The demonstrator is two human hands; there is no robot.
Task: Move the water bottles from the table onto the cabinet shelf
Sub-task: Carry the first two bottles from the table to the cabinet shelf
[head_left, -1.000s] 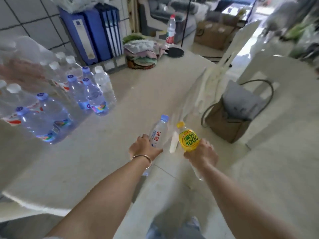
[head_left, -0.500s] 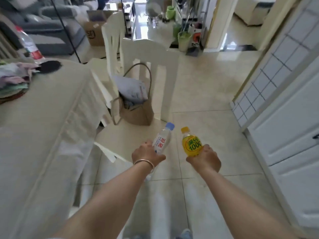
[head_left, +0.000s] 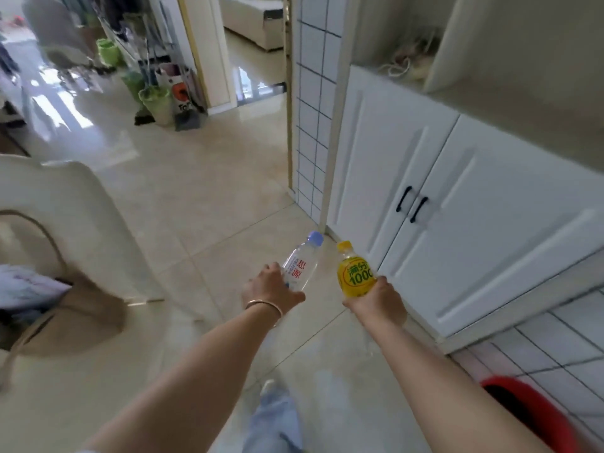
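Bare forearms, thin bangle (head_left: 264, 306) (left wrist), jeans (head_left: 273, 420)

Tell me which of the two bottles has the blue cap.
The clear water bottle in the left hand. The yellow bottle in the right hand has a yellow cap.

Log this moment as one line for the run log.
left hand: grips clear blue-capped plastic bottle | right hand: grips yellow plastic bottle | white two-door cabinet: doors closed

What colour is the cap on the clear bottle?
Pale blue cap on the clear bottle, head view.
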